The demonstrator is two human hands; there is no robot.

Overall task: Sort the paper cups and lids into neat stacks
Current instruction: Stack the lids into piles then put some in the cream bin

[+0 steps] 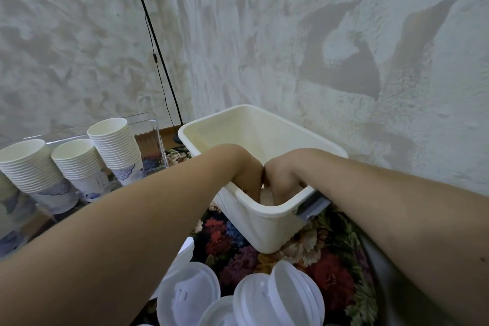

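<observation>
Both my hands reach down into a cream plastic bin point(267, 217) on the floral surface. My left hand point(247, 178) and my right hand point(281, 180) touch each other inside it, fingers pointing down around something white at the bottom; the near wall hides the fingertips. Three stacks of white paper cups with blue print stand tilted at the left: one stack point(27, 167), a second point(79, 164), a third point(116, 144). Translucent plastic lids lie in the foreground, some stacked point(293, 296), others flat point(189, 291).
A clear plastic box point(153, 137) stands behind the cup stacks. A thin black pole with a cable point(156, 55) leans against the textured white wall. A grey handle point(313, 206) sticks out of the bin's right rim. A floral cloth point(325, 254) covers the surface.
</observation>
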